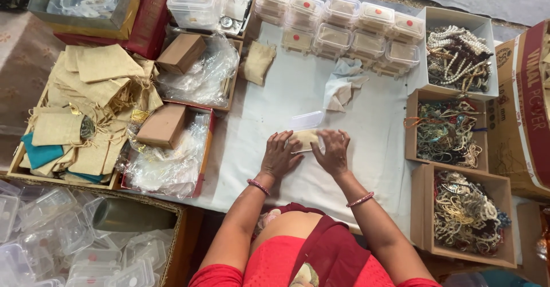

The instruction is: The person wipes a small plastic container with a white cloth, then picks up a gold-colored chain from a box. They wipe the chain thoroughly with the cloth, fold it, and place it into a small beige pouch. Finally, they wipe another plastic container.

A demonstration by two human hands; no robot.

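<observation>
Mid-packing step, by the look: left hand [279, 156] & right hand [332, 152] lay flat, fingers spread, pressing a beige pouch [304, 138] on the white cloth [366, 126] (clear lid [305, 120] just beyond). Next probably called for a firmer pinch. Pouch mostly hidden under palms; contents couldn't be told.

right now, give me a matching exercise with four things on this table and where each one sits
Things:
1. white bead necklaces
2. jute pouches
3. clear boxes with red dots
4. beige pouch

Places:
A. piled in the tray at the far left
B. under both hands at the middle of the white cloth
C. in the white box at the top right
D. stacked in rows along the far edge

Pairs: 1-C, 2-A, 3-D, 4-B. The left hand and right hand both press on the beige pouch.
</observation>
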